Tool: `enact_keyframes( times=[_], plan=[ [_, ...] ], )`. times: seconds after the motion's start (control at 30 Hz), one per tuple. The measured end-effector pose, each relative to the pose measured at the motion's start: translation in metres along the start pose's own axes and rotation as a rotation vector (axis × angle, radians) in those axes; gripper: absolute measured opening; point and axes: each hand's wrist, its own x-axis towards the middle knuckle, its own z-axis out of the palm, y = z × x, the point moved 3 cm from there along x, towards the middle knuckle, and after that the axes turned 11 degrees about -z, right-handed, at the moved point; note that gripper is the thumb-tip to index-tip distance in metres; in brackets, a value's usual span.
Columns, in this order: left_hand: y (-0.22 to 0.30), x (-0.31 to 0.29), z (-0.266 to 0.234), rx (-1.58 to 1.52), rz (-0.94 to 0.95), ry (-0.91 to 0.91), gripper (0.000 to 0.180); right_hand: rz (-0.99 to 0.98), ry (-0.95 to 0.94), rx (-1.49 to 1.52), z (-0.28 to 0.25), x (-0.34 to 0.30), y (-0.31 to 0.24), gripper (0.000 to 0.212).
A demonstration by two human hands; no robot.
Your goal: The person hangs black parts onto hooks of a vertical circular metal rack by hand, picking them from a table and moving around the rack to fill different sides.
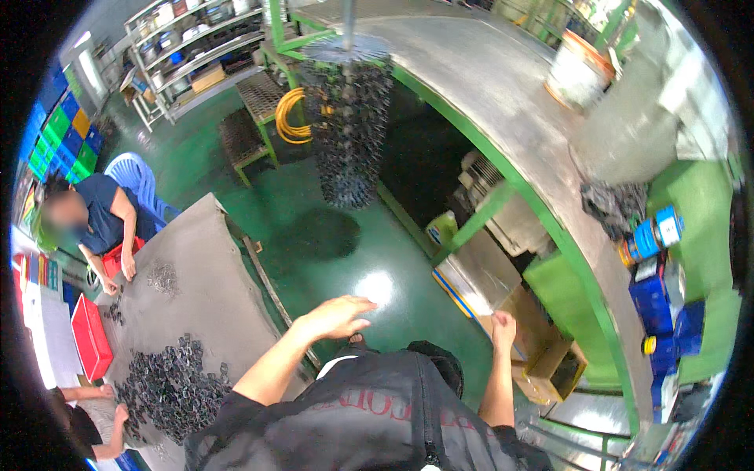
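My left hand [336, 317] is held out over the floor with its fingers stretched and thumb apart, and nothing shows in it. Off to the right, my right hand [503, 325] is closed with its fingers drawn together. Whatever it may hold is too small to make out. Ahead of both hands, and touching neither, a tall round rack [347, 125] hangs from a rod, covered with many small dark parts. A heap of small black pieces [177, 385] lies on the grey-covered table [196, 259] to my left.
Two people work at the table's left side, near a red tray [92, 337]. A curved green-edged workbench [487, 63] bounds the right, carrying a white bucket [580, 72] and a blue can [656, 231]. Cardboard boxes [554, 367] stand beneath it. A yellow hose [290, 116] hangs behind the rack.
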Motion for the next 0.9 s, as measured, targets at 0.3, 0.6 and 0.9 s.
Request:
enact_keyframes(
  times=[0.3,0.6,0.9],
  plan=[
    [-0.141,-0.097,-0.08,-0.202,-0.54,0.541,0.047,-0.562,-0.484,0.604,0.084,0.22,-0.471,0.019],
    [-0.171,-0.078,-0.064,-0.558,-0.906,0.769,0.044,-0.788,-0.537,0.804,0.206,0.398,-0.675,0.078],
    [-0.182,-0.01,-0.123,-0.6,-0.951,0.943,0.044,-0.497,-0.788,1.172,0.253,0.399,-0.746,0.013]
  ],
)
